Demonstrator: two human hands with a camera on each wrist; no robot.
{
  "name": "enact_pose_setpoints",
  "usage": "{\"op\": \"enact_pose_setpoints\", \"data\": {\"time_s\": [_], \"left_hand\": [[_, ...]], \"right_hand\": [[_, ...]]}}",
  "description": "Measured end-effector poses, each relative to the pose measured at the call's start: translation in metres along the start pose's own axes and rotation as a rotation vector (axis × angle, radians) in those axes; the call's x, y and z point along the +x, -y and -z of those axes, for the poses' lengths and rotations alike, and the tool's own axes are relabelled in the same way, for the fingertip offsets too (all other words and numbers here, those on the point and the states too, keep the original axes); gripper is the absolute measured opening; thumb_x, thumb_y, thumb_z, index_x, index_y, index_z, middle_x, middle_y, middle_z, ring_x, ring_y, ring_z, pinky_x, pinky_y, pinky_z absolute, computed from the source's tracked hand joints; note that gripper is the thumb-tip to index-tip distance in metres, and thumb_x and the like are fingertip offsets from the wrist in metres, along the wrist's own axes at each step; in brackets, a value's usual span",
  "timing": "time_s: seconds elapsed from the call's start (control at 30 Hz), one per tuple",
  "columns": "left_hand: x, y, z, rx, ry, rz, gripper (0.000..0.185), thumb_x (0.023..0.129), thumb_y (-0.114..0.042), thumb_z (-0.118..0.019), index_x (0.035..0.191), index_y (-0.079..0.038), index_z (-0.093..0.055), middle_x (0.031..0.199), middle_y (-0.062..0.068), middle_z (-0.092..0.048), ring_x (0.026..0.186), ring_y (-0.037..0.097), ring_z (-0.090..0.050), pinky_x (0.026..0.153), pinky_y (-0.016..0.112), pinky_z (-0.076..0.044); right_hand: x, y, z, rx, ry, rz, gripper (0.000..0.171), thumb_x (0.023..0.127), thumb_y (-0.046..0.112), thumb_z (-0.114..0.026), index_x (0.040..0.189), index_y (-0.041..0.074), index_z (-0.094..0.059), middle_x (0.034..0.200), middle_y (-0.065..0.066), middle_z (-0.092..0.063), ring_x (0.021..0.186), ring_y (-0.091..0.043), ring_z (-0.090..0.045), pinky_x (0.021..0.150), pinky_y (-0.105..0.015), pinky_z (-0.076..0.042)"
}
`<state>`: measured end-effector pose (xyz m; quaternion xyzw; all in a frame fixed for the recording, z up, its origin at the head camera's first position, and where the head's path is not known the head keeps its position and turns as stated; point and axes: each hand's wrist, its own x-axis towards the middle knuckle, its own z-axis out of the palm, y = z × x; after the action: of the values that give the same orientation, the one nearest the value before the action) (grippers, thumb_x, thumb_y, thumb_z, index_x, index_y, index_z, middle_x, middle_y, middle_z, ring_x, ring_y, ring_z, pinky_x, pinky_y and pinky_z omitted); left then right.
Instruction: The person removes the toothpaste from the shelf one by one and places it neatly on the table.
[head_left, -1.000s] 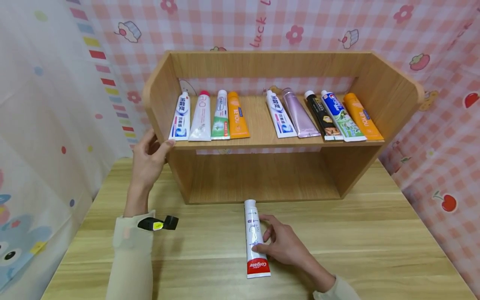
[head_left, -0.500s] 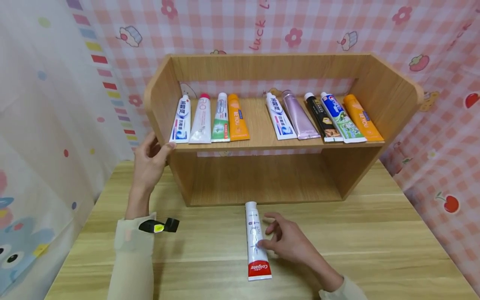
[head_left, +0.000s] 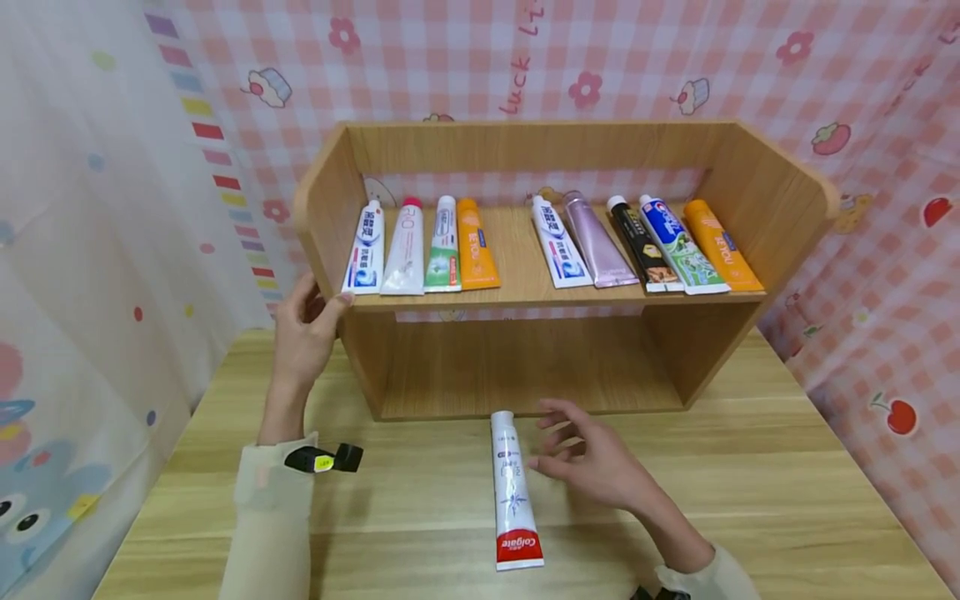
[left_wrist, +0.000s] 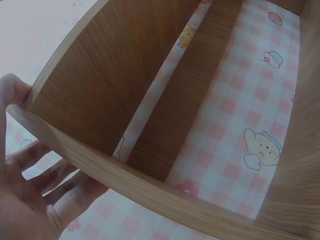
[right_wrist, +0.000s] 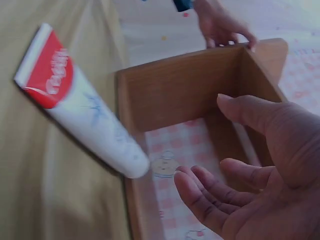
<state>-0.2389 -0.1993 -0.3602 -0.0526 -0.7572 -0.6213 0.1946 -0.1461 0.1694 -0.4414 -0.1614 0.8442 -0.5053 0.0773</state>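
- Wooden table [head_left: 750, 492] is being used as the work surface; the shelf unit [head_left: 780, 179] is being stood on it against the pink checked backdrop [head_left: 637, 58], open side turned toward the person so that its boards are within reach.
- Nine tubes are being kept on the upper board, laid flat with caps to the back: a group of four [head_left: 420, 250] at left, a group of five [head_left: 637, 246] at right, a gap between them. The lower bay is being seen bare of tubes.
- Left hand [head_left: 306, 329] is being held on the shelf's left side panel, thumb at the front edge and fingers curled behind it, probably as a brace against sliding.
- Colgate tube [head_left: 512, 492] is being left flat on the table just in front of the shelf, cap toward it.
- Right hand [head_left: 592, 458] is being held released, fingers spread, just beside the tube and not touching it.
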Motion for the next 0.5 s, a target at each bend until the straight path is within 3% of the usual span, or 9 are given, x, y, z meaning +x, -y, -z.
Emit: {"op": "enact_pose_setpoints", "data": {"time_s": [0.23,0.5], "left_hand": [[0.0,0.001,0.001,-0.015,-0.01,-0.011,0.048,0.098,-0.017,-0.062,0.146,-0.02,-0.058,0.142,0.01,-0.06,0.117,0.019,-0.059,0.092,0.026,-0.052],[0.0,0.001,0.0,-0.01,-0.005,-0.007,0.049,0.098,-0.018,-0.061,0.147,-0.021,-0.057,0.144,0.009,-0.059,0.119,0.019,-0.059,0.098,0.034,-0.052]], "right_hand": [[0.001,0.02,0.018,0.049,-0.022,0.101,0.069,0.087,0.02,-0.082,0.147,0.019,-0.049,0.132,-0.01,-0.062,0.114,-0.034,-0.064,0.093,-0.037,-0.057],[0.002,0.043,0.039,0.093,-0.033,0.229,0.074,0.088,0.01,-0.08,0.151,0.024,-0.044,0.138,-0.006,-0.06,0.12,-0.023,-0.064,0.099,-0.037,-0.055]]}}
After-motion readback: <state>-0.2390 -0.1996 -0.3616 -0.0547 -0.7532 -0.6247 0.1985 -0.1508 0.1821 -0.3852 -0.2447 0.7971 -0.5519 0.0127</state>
